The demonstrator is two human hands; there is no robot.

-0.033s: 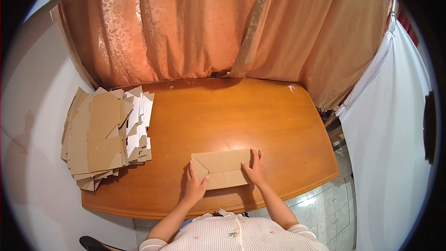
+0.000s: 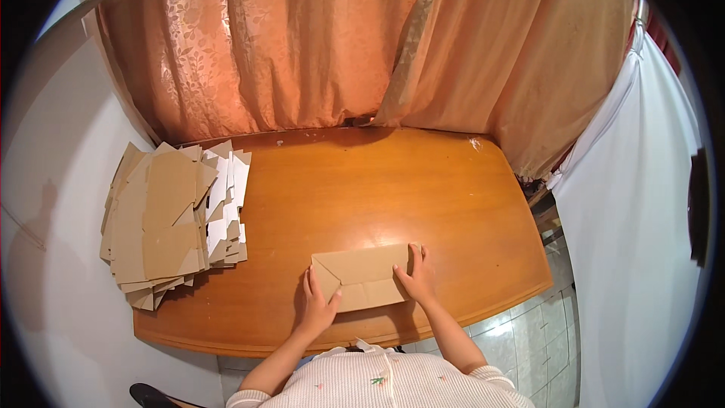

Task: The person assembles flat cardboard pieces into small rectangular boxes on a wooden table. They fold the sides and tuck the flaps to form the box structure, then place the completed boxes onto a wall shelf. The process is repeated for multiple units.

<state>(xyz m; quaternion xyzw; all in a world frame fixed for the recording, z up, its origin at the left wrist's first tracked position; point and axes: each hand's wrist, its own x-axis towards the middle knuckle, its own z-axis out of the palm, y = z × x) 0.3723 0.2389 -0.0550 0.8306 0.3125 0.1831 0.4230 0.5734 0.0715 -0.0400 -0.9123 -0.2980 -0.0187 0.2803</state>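
Between my hands, near the table's front edge, is a small brown cardboard box (image 2: 364, 278) with its flaps folded over. A seam runs along its length, and slanting creases show at its left end. My left hand (image 2: 318, 307) grips the left end, thumb on the front left part and fingers along the left side. At the other end, my right hand (image 2: 416, 278) holds the box with its thumb on top and its fingers over the far right corner. The underside of the box is hidden.
A tall, uneven stack of flattened cardboard boxes (image 2: 170, 219), brown with some white faces, lies on the left of the wooden table (image 2: 362, 181). Orange curtains (image 2: 302, 45) hang behind it. White cloth (image 2: 627, 219) hangs to the right, and a pale wall (image 2: 68, 257) stands left.
The box has shifted very slightly toward me, with both hands still on its ends. The stack stays as it was.
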